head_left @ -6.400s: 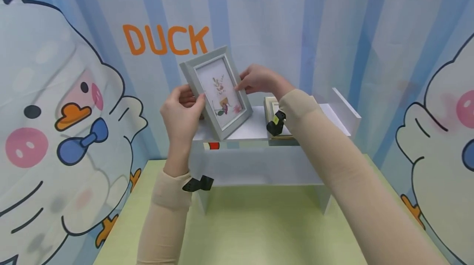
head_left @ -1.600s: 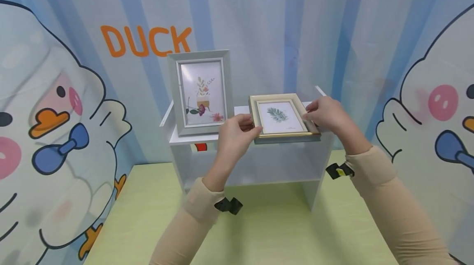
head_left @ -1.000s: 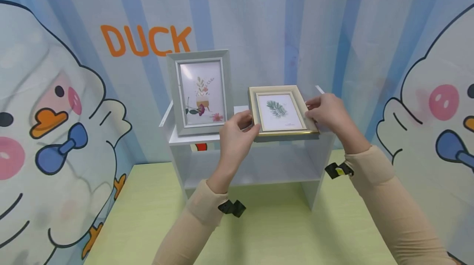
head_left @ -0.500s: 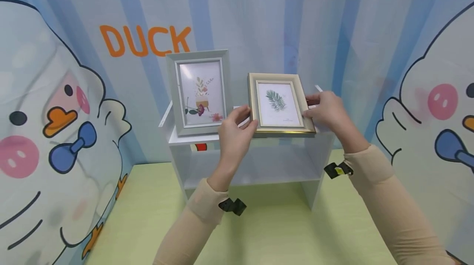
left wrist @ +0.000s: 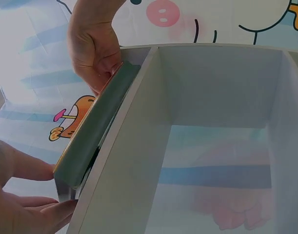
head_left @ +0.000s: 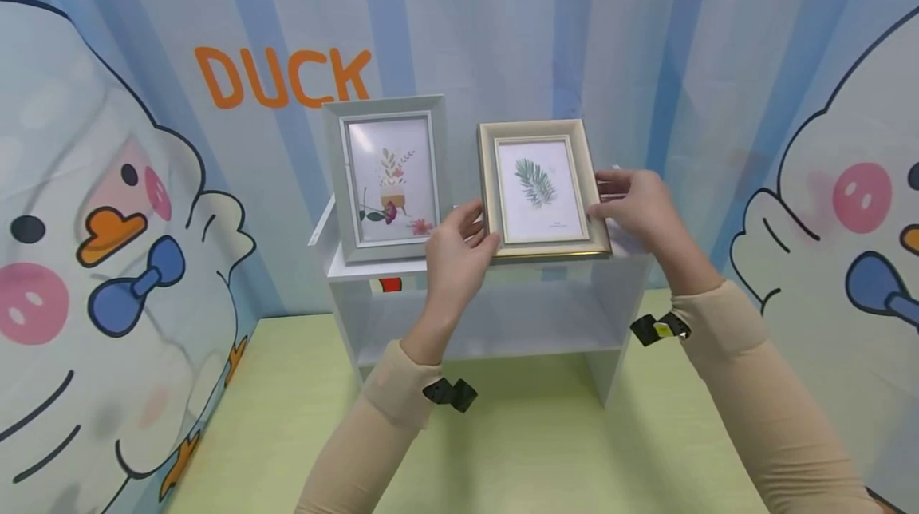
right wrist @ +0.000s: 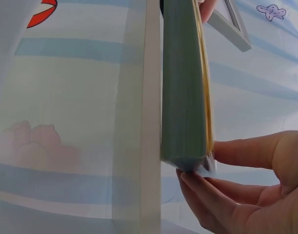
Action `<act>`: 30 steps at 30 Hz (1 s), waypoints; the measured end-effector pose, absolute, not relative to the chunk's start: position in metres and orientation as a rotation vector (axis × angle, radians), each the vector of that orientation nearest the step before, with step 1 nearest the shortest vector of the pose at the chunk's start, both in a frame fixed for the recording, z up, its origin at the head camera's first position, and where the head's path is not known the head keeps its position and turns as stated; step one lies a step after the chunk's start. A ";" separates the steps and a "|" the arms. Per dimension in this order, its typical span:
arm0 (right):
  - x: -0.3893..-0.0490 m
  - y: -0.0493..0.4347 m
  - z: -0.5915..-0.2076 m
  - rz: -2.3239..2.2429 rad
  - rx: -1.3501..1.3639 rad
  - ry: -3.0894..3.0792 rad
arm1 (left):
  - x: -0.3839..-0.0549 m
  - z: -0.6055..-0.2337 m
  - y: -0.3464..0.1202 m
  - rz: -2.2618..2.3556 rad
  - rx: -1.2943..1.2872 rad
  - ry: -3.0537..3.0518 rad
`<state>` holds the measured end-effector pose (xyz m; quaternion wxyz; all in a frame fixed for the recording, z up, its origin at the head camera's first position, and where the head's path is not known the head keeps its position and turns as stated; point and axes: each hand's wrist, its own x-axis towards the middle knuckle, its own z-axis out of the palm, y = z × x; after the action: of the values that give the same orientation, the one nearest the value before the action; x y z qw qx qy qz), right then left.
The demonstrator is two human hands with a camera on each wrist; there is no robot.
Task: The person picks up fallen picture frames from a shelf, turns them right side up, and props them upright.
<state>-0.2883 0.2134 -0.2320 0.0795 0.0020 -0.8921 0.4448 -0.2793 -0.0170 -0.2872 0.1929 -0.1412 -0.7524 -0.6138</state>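
Note:
A cream-and-gold picture frame point(head_left: 543, 187) with a green leaf print leans back, face toward me, above the right part of a white shelf unit point(head_left: 495, 322). My left hand point(head_left: 455, 258) pinches its left edge between thumb and fingers. At the right edge my right hand point(head_left: 639, 207) grips it, thumb on the front. The left wrist view shows the frame's grey-green underside point(left wrist: 90, 141) close along the top board. In the right wrist view, right fingertips sit behind the frame's side point(right wrist: 185, 87). A grey picture frame point(head_left: 391, 179) with a plant print stands upright on the left.
The shelf unit stands on a light green tabletop point(head_left: 502, 450) and has a lower board point(head_left: 495, 338) and a low raised side on the left point(head_left: 325, 228). Behind hangs a blue striped curtain point(head_left: 488, 27) with cartoon ducks at both sides.
Earlier both hands held the grey frame, which now stands on the shelf at left. The cream-and-gold frame has been tilted up from lying nearly flat, both hands staying at its sides.

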 end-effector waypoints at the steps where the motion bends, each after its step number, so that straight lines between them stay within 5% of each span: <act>1: -0.288 0.214 -0.232 1.342 0.009 -2.659 | -0.279 -0.287 -0.017 -1.717 -0.399 -2.110; 30: -0.286 0.216 -0.225 1.535 0.017 -2.484 | -0.288 -0.276 -0.012 -1.588 -0.426 -2.004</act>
<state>-0.2860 0.2163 -0.2254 0.1104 0.0060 -0.8455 0.5225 -0.2884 -0.0119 -0.2762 0.2711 -0.1583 -0.7442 -0.5896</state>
